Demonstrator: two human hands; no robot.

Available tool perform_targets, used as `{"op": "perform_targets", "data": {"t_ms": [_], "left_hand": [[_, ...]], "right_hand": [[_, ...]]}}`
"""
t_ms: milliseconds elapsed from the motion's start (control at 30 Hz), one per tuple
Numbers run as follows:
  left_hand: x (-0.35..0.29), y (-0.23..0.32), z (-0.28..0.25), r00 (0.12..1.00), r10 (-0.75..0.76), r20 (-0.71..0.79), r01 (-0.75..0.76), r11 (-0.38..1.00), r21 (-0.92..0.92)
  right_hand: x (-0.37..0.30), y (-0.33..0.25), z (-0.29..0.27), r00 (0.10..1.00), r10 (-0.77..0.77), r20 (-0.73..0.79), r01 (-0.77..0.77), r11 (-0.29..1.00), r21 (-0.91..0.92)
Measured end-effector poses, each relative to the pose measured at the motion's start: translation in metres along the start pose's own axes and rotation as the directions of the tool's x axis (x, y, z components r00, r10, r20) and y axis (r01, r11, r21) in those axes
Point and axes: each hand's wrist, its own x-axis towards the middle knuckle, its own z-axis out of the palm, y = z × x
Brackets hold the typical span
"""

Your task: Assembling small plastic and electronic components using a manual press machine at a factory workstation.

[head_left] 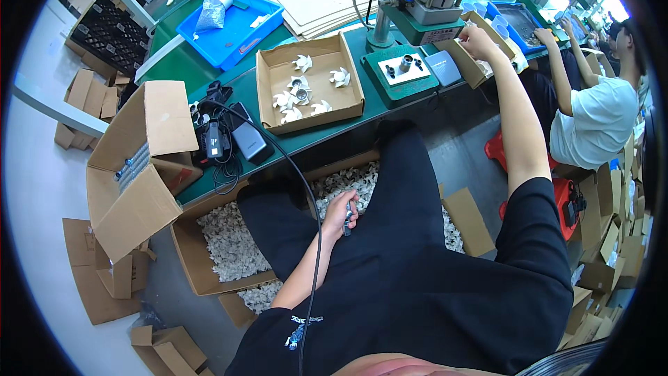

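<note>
My left hand (340, 215) rests above my lap with its fingers closed around small grey metal rods (347, 224); their number is unclear. My right hand (478, 43) reaches over a small cardboard box (473, 68) to the right of the press. Its fingers are curled together, and the fingertips and anything between them are hidden. Between my hands, the bench press (435, 10) stands over a green base with a metal fixture (405, 66). On the bench to its left, a shallow cardboard box (356, 106) holds several white impellers (339, 77).
Cartons of small white parts (233, 240) stand around my legs. A tilted carton (132, 202) holds metal rods. A black cable (316, 202) crosses near my left arm. A blue tray (233, 49) lies behind the impeller box. A co-worker (595, 122) sits at the right.
</note>
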Motion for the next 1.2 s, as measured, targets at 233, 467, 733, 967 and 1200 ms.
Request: {"op": "perform_targets", "data": {"t_ms": [233, 467, 733, 967, 1200], "left_hand": [[0.001, 0.000, 0.000, 1.000, -0.022, -0.004, 0.022, 1.000, 0.014], [0.004, 0.000, 0.000, 0.999, -0.037, -0.008, 0.037, 0.999, 0.013], [0.005, 0.004, 0.000, 0.999, -0.045, -0.011, 0.045, 0.999, 0.013], [0.006, 0.001, 0.000, 0.997, -0.077, -0.004, 0.077, 0.997, 0.007], [0.008, 0.004, 0.003, 0.996, -0.086, -0.003, 0.086, 0.996, -0.013]], "right_hand": [[0.014, 0.031, 0.027, 0.984, -0.029, -0.175, 0.071, 0.968, 0.240], [0.008, -0.004, 0.007, 0.944, 0.164, -0.288, 0.153, 0.554, 0.818], [-0.040, -0.068, 0.010, 0.995, -0.092, 0.040, -0.014, 0.264, 0.964], [-0.054, -0.122, 0.006, 0.916, -0.175, 0.361, -0.259, 0.429, 0.865], [-0.057, -0.148, -0.022, 0.860, 0.082, 0.503, -0.384, 0.754, 0.533]]}}
